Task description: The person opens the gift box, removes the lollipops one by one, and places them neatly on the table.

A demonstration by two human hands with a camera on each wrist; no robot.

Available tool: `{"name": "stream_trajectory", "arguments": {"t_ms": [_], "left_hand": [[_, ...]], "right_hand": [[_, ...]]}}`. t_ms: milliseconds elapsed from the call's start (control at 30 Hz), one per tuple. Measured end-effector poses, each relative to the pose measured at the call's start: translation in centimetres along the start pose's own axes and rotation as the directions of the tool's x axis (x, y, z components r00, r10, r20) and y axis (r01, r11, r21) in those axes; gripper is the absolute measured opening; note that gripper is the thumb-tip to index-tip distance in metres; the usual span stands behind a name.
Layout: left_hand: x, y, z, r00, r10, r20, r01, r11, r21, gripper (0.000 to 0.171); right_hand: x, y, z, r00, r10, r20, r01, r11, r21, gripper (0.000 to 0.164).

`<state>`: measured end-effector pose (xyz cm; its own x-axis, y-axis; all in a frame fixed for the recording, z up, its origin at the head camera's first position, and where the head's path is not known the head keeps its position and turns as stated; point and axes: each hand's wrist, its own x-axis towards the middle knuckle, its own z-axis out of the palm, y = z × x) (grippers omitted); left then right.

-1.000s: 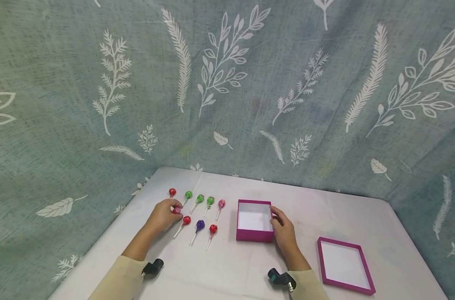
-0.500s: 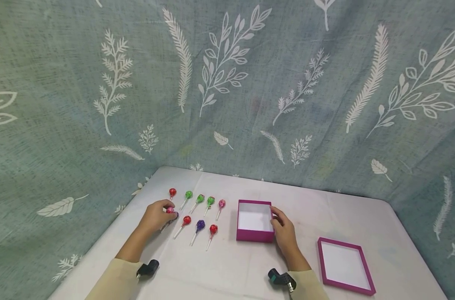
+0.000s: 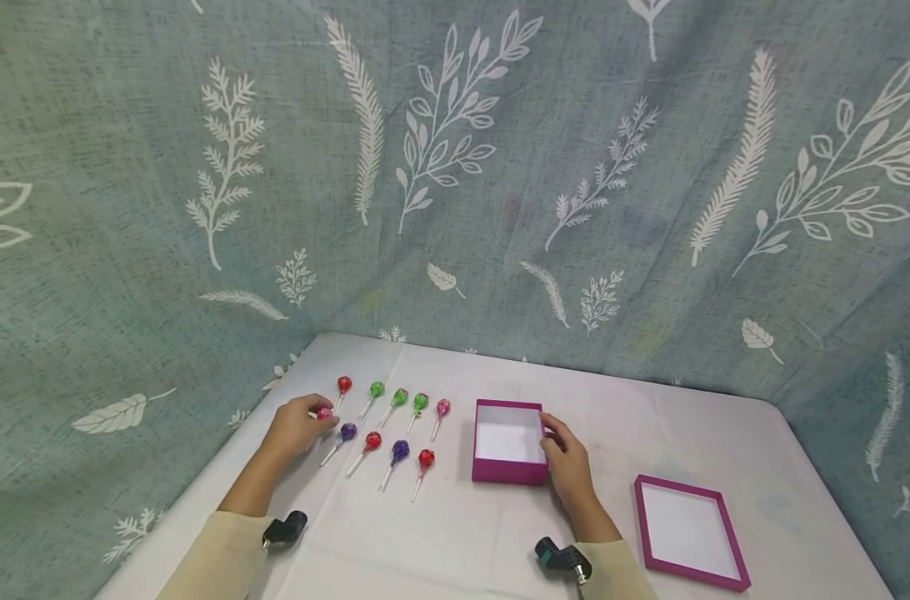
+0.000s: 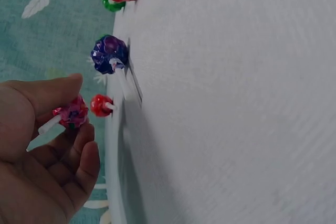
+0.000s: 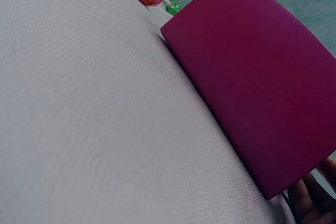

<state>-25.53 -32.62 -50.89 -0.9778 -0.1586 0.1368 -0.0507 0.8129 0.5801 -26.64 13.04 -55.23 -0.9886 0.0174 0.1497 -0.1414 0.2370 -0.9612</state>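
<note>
My left hand point(image 3: 296, 429) pinches a pink lollipop point(image 4: 73, 113) by its wrapped head, between thumb and fingers. In the left wrist view its short white stick points back toward the palm. Just right of this hand lies a purple lollipop point(image 3: 347, 432), and behind it a red lollipop point(image 3: 344, 384). My right hand point(image 3: 569, 462) holds the right side of an open magenta box point(image 3: 509, 472), fingers at its rim. The white inside of the box shows nothing in it. In the right wrist view the box's side point(image 5: 252, 82) covers much of that hand.
More lollipops lie in two rows: green ones point(image 3: 400, 397) and a pink one point(image 3: 443, 407) behind, red point(image 3: 373, 440) and purple ones point(image 3: 400, 451) in front. The magenta-rimmed lid point(image 3: 691, 533) lies at the right. A leaf-patterned curtain point(image 3: 470, 208) hangs behind the white table point(image 3: 425, 550).
My left hand has moved left with the pink lollipop, away from the front row, so the purple lollipop there now shows fully. The right hand and box have stayed put.
</note>
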Motion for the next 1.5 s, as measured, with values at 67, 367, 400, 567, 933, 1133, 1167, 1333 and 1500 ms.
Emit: {"name": "stream_trajectory", "arguments": {"t_ms": [67,367,400,567,933,1133,1167,1333,1500], "left_hand": [[0.2,-0.4,0.1,1.000,-0.015,0.015,0.015,1.000,-0.001,0.031],[0.7,-1.3,0.5,0.993,-0.078,0.089,0.079,0.997,-0.013,0.027],[0.7,-1.4,0.5,0.993,-0.076,0.093,0.077,0.997,-0.012,0.026],[0.9,-1.9,0.5,0.992,-0.069,0.110,0.070,0.998,-0.009,0.025],[0.8,-1.9,0.3,0.989,-0.053,0.139,0.056,0.998,-0.016,0.030],[0.7,-1.5,-0.3,0.988,-0.054,0.142,0.059,0.998,-0.034,0.036],[0.7,-1.4,-0.4,0.988,-0.058,0.144,0.064,0.997,-0.036,0.036],[1.0,-1.4,-0.7,0.981,-0.090,0.171,0.097,0.995,-0.034,0.040],[1.3,-1.6,-1.3,0.982,-0.082,0.172,0.087,0.996,-0.025,0.044]], "right_hand": [[0.0,0.0,0.0,1.000,0.004,-0.002,-0.004,1.000,0.002,0.044],[0.0,-0.1,0.2,1.000,0.012,-0.005,-0.012,1.000,0.002,0.044],[0.0,-0.1,0.2,1.000,0.012,-0.004,-0.012,1.000,0.001,0.044],[0.0,-0.2,0.1,1.000,0.006,0.002,-0.006,1.000,-0.009,0.045],[-0.1,0.0,-0.1,1.000,-0.001,0.003,0.001,1.000,-0.011,0.044],[-0.2,0.1,-0.2,1.000,-0.001,0.005,0.001,1.000,-0.007,0.045],[-0.2,0.1,-0.2,1.000,0.001,0.004,-0.001,1.000,-0.004,0.045],[-0.2,0.2,-0.2,1.000,0.005,-0.002,-0.005,1.000,0.000,0.045],[-0.1,0.3,-0.3,1.000,-0.002,-0.009,0.002,1.000,0.019,0.044]]}}
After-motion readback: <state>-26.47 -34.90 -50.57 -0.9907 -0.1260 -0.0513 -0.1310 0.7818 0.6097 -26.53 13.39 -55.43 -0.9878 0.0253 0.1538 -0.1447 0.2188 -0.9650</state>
